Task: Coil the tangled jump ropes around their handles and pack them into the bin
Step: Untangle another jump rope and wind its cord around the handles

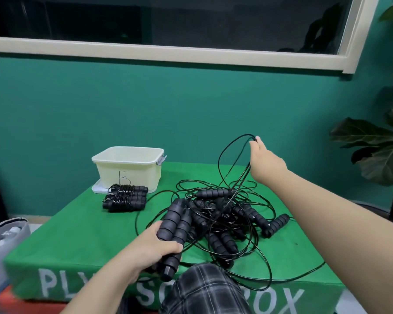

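Note:
A tangle of black jump ropes (227, 220) with ribbed foam handles lies in the middle of the green box top (82, 234). My left hand (154, 248) grips two handles (175, 232) side by side at the near edge. Raised above the pile's right side, my right hand (264, 162) pinches a loop of thin black cord (234, 143). Several coiled ropes (125, 198) lie bundled in front of the cream bin (128, 171), which stands open at the back left on its lid.
A grey bag (7, 239) sits on the left beside the box. A potted plant (381, 150) stands to the right. A green wall with a window ledge is behind. My plaid-clad knee (204, 291) is at the near edge.

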